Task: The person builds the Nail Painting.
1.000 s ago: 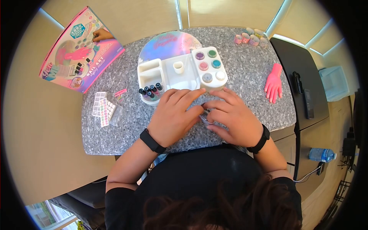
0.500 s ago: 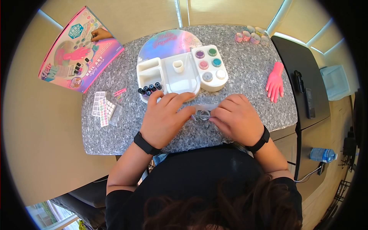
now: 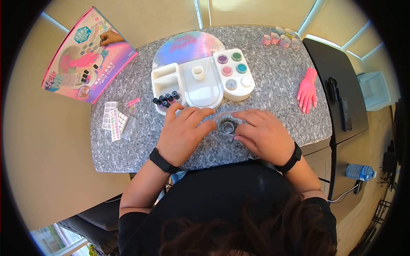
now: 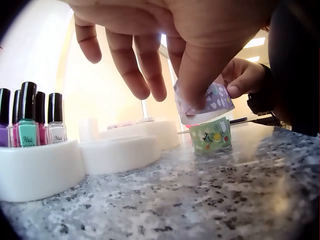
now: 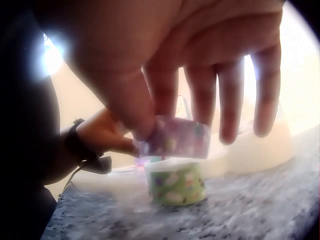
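Observation:
Between both hands is a loop of purple patterned film (image 4: 217, 102), see-through from above in the head view. My left hand (image 3: 183, 130) pinches its left side between thumb and forefinger, the other fingers reaching forward. At the right side, my right hand (image 3: 265, 134) pinches it too, its other fingers extended in the right wrist view. Directly below the film stands a green patterned roll (image 4: 211, 139) on the speckled tabletop (image 4: 200, 195); from above its ring (image 3: 227, 126) shows inside the loop.
Beyond the hands is a white nail-art station (image 3: 205, 96) with nail polish bottles (image 3: 165, 100) and glitter pots (image 3: 230, 70). A pink model hand (image 3: 306, 91) lies right. Sticker sheets (image 3: 115, 123) and the kit box (image 3: 89, 59) are left; patterned rolls (image 3: 279, 39) stand back right.
The hands were close together, mostly covering the rolls; they have drawn apart. The film, flatter half a second ago, has widened into a rounder loop, with the ring below now visible.

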The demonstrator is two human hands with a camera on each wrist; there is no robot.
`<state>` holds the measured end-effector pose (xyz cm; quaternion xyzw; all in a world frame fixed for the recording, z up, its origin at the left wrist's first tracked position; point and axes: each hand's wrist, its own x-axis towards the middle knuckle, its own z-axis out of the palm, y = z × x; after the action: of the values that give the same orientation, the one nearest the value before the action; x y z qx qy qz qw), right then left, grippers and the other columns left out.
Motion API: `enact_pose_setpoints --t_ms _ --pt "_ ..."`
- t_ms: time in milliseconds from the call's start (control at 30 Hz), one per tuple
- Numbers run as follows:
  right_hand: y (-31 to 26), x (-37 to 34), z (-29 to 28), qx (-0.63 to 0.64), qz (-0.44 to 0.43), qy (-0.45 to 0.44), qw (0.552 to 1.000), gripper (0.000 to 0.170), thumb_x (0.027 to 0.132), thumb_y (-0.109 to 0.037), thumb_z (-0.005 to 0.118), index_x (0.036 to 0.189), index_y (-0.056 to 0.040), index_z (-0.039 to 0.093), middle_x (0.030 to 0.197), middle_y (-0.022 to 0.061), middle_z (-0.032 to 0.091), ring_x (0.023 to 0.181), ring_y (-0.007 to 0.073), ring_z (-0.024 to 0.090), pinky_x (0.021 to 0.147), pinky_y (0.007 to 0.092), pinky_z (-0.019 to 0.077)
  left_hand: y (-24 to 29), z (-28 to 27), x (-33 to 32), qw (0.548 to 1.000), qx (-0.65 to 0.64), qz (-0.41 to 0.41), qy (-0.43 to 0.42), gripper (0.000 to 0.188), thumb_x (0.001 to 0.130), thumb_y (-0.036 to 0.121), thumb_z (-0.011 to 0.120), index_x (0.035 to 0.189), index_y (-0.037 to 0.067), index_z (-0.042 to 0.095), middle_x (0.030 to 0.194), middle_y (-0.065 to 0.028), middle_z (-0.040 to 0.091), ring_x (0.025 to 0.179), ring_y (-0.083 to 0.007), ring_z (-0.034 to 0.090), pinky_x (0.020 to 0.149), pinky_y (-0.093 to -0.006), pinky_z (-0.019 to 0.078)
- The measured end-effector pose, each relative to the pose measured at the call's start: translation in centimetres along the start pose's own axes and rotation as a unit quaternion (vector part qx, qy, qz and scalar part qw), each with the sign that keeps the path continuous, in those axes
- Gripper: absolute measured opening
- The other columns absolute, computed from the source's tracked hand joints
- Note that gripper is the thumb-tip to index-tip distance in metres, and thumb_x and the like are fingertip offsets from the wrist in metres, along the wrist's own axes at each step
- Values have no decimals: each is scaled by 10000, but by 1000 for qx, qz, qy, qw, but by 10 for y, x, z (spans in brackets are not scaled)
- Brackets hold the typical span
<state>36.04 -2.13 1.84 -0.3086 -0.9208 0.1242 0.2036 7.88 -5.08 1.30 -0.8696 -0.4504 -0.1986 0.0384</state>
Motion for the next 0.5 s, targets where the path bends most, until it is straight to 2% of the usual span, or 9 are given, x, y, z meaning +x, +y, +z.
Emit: enact_pose_setpoints --t_ms 233,500 --pt "0 -4 2 13 28 -44 999 167 980 -264 785 1068 -126 748 1365 75 708 1224 307 680 1031 456 531 2 8 -2 1000 1 -1 -20 197 931 109 718 1058 252 763 1290 74 757 1183 -147 703 1174 -504 377" --pt "5 -5 7 29 22 -12 999 198 963 -220 805 1134 -134 753 1388 81 703 1212 316 696 1016 461 546 4 10 -2 999 -20 -2 -26 238 938 101 717 1104 257 788 1211 96 771 1186 -134 703 1196 -510 363"
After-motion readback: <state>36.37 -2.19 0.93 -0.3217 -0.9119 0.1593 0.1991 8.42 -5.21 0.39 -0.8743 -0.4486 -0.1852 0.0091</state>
